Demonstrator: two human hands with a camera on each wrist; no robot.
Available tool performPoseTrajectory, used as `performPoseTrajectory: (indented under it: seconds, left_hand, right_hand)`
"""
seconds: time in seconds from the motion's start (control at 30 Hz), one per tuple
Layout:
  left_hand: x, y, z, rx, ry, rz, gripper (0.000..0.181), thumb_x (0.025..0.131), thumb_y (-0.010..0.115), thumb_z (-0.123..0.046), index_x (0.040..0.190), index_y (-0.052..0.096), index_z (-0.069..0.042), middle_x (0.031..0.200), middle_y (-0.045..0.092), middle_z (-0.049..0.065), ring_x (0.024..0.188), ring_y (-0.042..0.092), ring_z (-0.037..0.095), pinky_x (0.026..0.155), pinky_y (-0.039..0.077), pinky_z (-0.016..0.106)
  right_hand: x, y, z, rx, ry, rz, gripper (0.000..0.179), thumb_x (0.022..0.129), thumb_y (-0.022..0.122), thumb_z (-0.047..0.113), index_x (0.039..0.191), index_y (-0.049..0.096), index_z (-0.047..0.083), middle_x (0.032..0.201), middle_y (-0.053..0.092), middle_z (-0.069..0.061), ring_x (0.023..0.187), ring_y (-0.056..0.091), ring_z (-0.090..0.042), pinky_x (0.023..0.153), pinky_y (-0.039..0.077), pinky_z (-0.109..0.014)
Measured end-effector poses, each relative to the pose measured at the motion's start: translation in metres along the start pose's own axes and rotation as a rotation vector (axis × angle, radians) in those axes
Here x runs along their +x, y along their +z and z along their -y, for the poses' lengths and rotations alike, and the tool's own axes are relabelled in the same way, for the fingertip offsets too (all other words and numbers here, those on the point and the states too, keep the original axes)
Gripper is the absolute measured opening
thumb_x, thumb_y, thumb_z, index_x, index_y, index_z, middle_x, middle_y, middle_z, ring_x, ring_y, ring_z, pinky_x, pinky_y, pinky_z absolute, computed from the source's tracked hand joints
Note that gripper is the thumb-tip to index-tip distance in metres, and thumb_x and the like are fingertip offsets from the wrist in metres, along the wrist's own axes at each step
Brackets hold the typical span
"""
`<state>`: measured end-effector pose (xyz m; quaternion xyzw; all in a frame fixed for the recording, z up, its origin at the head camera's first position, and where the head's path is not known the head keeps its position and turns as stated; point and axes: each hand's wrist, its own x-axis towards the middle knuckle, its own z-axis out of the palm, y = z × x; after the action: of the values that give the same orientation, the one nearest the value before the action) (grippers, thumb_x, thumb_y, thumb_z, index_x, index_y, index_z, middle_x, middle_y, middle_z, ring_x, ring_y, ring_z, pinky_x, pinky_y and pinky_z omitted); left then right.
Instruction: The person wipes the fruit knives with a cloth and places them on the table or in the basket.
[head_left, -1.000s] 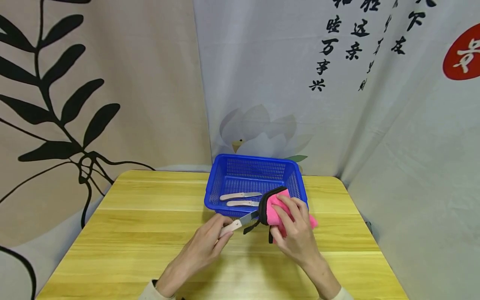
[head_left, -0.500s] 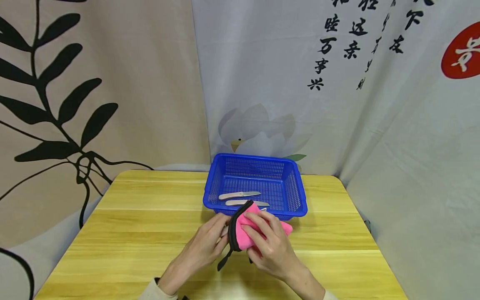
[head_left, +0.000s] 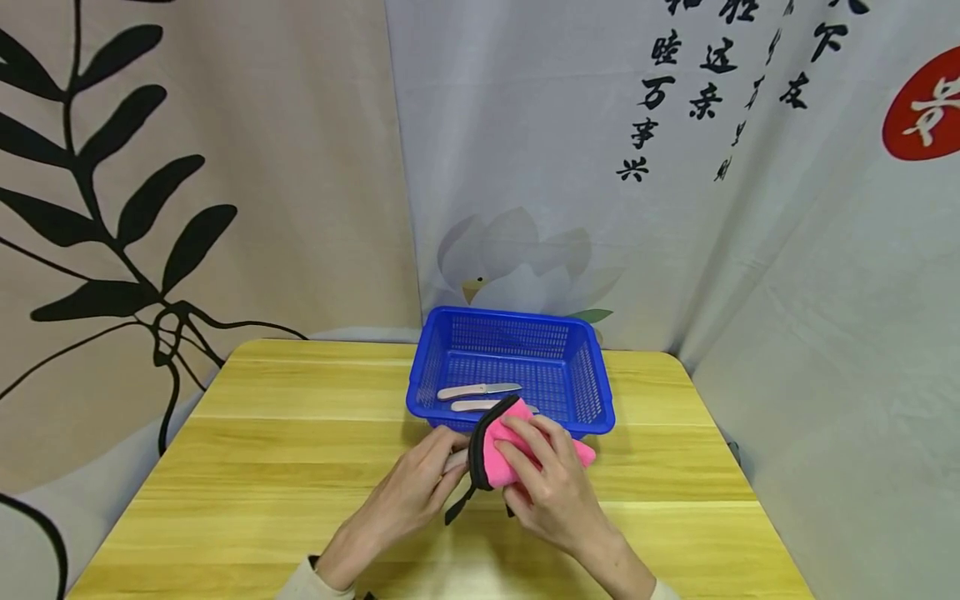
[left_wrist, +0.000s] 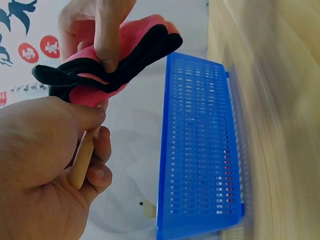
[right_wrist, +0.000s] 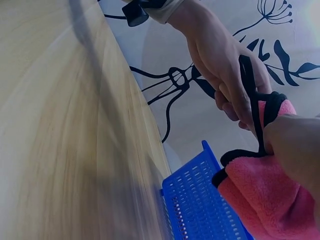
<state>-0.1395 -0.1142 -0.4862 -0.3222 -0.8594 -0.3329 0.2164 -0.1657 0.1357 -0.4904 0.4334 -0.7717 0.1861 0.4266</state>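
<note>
My left hand [head_left: 408, 479] grips a knife by its pale handle [left_wrist: 82, 160], above the table in front of the basket. A pink fleecy cloth [head_left: 501, 446] with black edging and a dangling black loop is folded round the knife's blade, which it hides in every view. From the right, my right hand [head_left: 551, 483] holds the cloth, its fingers pressing it around the blade. The right wrist view shows the cloth [right_wrist: 270, 190] bunched under the right hand's fingers, with the left hand [right_wrist: 225, 65] beyond it.
Just behind the hands stands a blue plastic basket [head_left: 517, 315]. Two knives with pale handles lie inside, one knife [head_left: 480, 390] farther back and another knife [head_left: 474, 406] partly behind the cloth. The wooden table [head_left: 300, 433] ends at a printed curtain [head_left: 525, 167].
The right hand has brought the cloth leftward over the bare blade up to the handle, then shifted slightly back to the right. The left hand keeps its grip nearly in place.
</note>
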Motion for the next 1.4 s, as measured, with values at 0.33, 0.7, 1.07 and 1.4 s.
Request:
performPoseTrajectory:
  seconds: [0.33,0.7,1.07,1.4]
  left_hand:
    - [-0.002,-0.001,-0.001,0.022,-0.018,0.010,0.018,0.105,0.076,-0.003,0.119,0.066,-0.007,0.105,0.065,-0.001,0.087,0.059,0.005,0.074,0.060,0.023]
    - [-0.003,-0.002,-0.003,0.020,-0.016,0.005,0.021,0.104,0.076,0.001,0.120,0.066,-0.006,0.104,0.066,0.000,0.086,0.056,0.004,0.069,0.055,0.019]
    - [-0.005,-0.005,-0.003,0.028,-0.053,0.026,0.021,0.105,0.076,-0.001,0.122,0.066,-0.007,0.106,0.067,-0.001,0.087,0.057,0.003,0.071,0.056,0.021]
    - [-0.007,-0.011,-0.001,0.038,-0.084,0.017,0.020,0.106,0.076,-0.005,0.123,0.068,-0.008,0.109,0.068,-0.001,0.088,0.058,0.003,0.073,0.058,0.021]
  right_hand:
    - [-0.002,-0.007,-0.008,-0.017,0.054,0.021,0.052,0.073,0.074,0.010,0.124,0.081,0.006,0.146,0.072,-0.018,0.127,0.061,-0.042,0.109,0.050,-0.052]
    - [-0.004,-0.011,-0.020,-0.032,0.074,-0.009,0.048,0.076,0.067,0.010,0.122,0.081,0.003,0.141,0.074,-0.021,0.124,0.063,-0.046,0.112,0.045,-0.053]
    - [-0.007,-0.018,-0.034,-0.039,0.109,-0.041,0.049,0.077,0.066,0.009,0.123,0.080,0.000,0.140,0.073,-0.023,0.124,0.060,-0.047,0.111,0.044,-0.053]
    - [-0.008,-0.027,-0.046,-0.044,0.168,-0.127,0.044,0.082,0.063,0.008,0.121,0.081,-0.001,0.139,0.074,-0.025,0.120,0.059,-0.049,0.111,0.044,-0.045]
